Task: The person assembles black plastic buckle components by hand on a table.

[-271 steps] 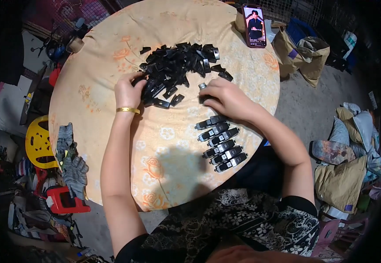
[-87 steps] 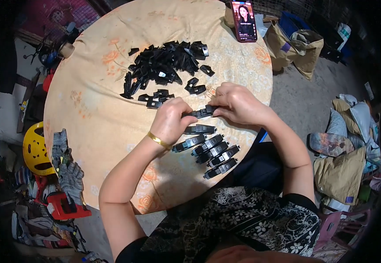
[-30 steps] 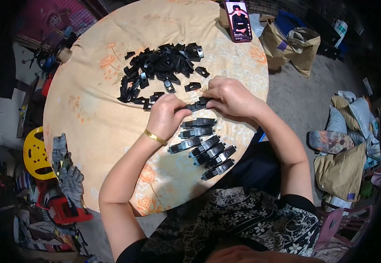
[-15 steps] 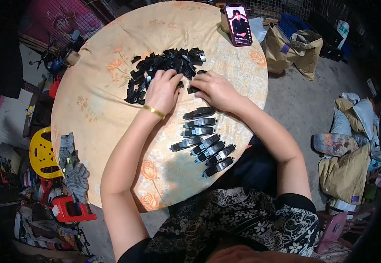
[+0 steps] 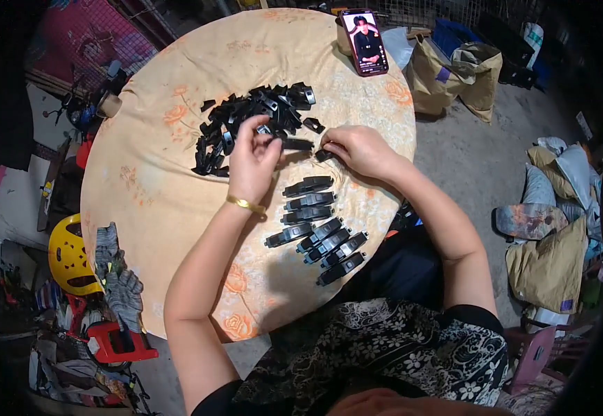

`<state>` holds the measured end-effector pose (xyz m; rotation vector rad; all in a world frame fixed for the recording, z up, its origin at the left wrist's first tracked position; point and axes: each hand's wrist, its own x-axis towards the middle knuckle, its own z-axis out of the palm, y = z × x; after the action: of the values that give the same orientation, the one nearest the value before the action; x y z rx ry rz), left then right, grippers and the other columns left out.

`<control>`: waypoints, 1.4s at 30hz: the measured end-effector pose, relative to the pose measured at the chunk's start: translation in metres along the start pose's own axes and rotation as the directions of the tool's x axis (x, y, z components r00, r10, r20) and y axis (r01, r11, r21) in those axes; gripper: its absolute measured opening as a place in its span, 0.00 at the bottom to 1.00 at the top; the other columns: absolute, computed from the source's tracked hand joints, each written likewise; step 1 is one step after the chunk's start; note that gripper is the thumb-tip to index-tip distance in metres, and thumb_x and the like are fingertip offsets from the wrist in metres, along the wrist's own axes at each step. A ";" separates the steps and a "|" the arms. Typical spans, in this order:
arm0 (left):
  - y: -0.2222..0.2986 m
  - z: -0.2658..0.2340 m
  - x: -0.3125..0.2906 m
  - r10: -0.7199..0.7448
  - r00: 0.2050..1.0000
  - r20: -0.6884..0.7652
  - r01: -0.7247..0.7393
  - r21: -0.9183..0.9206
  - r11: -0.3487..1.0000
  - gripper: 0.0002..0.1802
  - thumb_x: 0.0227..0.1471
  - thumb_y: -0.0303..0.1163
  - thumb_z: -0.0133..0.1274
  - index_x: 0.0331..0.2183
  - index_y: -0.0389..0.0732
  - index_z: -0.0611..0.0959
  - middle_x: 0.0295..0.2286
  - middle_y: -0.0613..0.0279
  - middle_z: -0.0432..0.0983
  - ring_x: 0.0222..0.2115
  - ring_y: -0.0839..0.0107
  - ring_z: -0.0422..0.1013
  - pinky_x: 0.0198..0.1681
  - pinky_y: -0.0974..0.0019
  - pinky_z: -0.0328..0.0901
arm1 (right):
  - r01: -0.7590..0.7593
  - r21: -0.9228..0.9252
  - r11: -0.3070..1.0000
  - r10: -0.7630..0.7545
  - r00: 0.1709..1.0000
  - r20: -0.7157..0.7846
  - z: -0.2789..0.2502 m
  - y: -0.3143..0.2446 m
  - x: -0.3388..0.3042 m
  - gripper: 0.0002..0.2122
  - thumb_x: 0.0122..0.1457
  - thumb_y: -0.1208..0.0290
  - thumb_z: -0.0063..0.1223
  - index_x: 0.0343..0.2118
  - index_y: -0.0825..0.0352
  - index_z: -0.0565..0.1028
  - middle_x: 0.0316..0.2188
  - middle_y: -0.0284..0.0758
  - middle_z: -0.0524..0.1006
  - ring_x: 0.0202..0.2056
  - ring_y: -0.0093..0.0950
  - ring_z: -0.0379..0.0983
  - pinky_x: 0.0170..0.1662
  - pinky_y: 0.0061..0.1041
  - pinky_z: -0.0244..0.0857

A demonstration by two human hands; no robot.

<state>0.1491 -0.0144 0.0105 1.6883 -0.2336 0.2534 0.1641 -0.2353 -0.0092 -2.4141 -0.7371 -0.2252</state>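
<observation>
My left hand (image 5: pixel 251 163), with a yellow band at its wrist, is beside the heap of small black plastic parts (image 5: pixel 235 114). Its fingertips hold one end of a long black plastic part (image 5: pixel 296 144), pointing right; the grip is partly hidden. Across a small gap, my right hand (image 5: pixel 357 149) pinches a small black plastic piece (image 5: pixel 324 155) close to the tablecloth. One loose black piece (image 5: pixel 313 125) lies just beyond those fingers. Nearer to me, several longer black assembled parts (image 5: pixel 308 200) form a slanting row.
A flowered cloth covers the round table (image 5: pixel 149 229). At its far right edge a phone (image 5: pixel 365 43) stands propped up, its screen lit. Grey gloves (image 5: pixel 117 277) hang at the left edge, by a yellow stool (image 5: pixel 72 253). Paper sacks (image 5: pixel 430 80) stand on the floor at right.
My left hand has lifted off the heap's edge, bringing up the long black part. My right hand has moved slightly right, uncovering the loose piece. The whole view has shifted a little.
</observation>
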 end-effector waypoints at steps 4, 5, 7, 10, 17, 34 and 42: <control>-0.026 -0.015 -0.022 -0.295 0.951 0.090 0.295 0.018 0.955 0.09 0.55 0.24 0.53 0.39 0.34 0.82 0.25 0.65 0.75 0.22 0.80 0.72 0.29 0.77 0.69 | 0.152 0.013 0.988 -0.152 0.988 -0.001 -0.008 0.008 0.000 0.08 0.54 0.63 0.56 0.32 0.61 0.80 0.31 0.39 0.76 0.36 0.39 0.74 0.38 0.36 0.67; -0.024 -0.012 -0.026 -0.304 0.950 0.070 0.300 0.065 0.952 0.08 0.55 0.24 0.53 0.38 0.34 0.83 0.26 0.64 0.75 0.23 0.81 0.72 0.29 0.77 0.69 | 0.245 0.058 0.968 -0.245 0.969 -0.010 -0.009 0.012 -0.001 0.09 0.54 0.63 0.56 0.33 0.61 0.80 0.31 0.38 0.76 0.37 0.38 0.74 0.39 0.35 0.67; -0.018 -0.011 -0.027 -0.278 0.958 0.075 0.268 0.120 0.956 0.10 0.51 0.25 0.56 0.37 0.33 0.82 0.30 0.58 0.76 0.26 0.75 0.74 0.30 0.73 0.70 | 0.201 0.051 0.978 -0.202 0.979 0.034 -0.006 0.012 -0.003 0.10 0.53 0.64 0.58 0.37 0.61 0.80 0.33 0.37 0.76 0.39 0.37 0.73 0.41 0.34 0.67; -0.011 -0.011 -0.023 0.016 0.964 0.265 -0.163 0.545 0.823 0.15 0.44 0.27 0.62 0.38 0.35 0.83 0.33 0.57 0.74 0.32 0.67 0.73 0.36 0.68 0.68 | 0.078 -0.057 0.995 -0.080 0.996 -0.028 0.000 0.007 -0.001 0.12 0.51 0.66 0.59 0.39 0.63 0.79 0.33 0.38 0.76 0.39 0.38 0.73 0.42 0.34 0.67; -0.009 -0.007 -0.026 0.055 0.945 0.322 -0.249 0.602 0.759 0.12 0.44 0.28 0.60 0.35 0.38 0.84 0.31 0.52 0.73 0.32 0.55 0.72 0.37 0.60 0.67 | 0.143 0.007 0.990 -0.142 0.987 -0.079 -0.002 0.016 0.002 0.13 0.51 0.68 0.59 0.39 0.67 0.78 0.31 0.41 0.75 0.37 0.41 0.72 0.41 0.35 0.66; -0.017 -0.008 -0.024 0.050 0.949 0.310 -0.214 0.523 0.825 0.11 0.36 0.28 0.65 0.27 0.36 0.84 0.24 0.54 0.74 0.28 0.56 0.73 0.32 0.61 0.67 | 0.204 0.005 0.979 -0.203 0.973 0.105 -0.019 -0.016 -0.003 0.11 0.45 0.72 0.63 0.34 0.67 0.80 0.27 0.38 0.74 0.36 0.38 0.70 0.41 0.34 0.65; -0.015 -0.009 -0.022 0.022 0.924 0.381 -0.218 0.477 0.851 0.11 0.35 0.28 0.66 0.26 0.37 0.84 0.22 0.56 0.72 0.25 0.59 0.71 0.30 0.62 0.66 | 0.272 0.187 0.944 -0.291 0.953 0.084 0.002 -0.015 0.001 0.13 0.43 0.72 0.65 0.33 0.69 0.79 0.27 0.40 0.75 0.34 0.39 0.72 0.38 0.33 0.65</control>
<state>0.1323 -0.0038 -0.0088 2.2571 -0.5958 0.0945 0.1570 -0.2234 -0.0031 -2.1640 -1.1089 -0.1349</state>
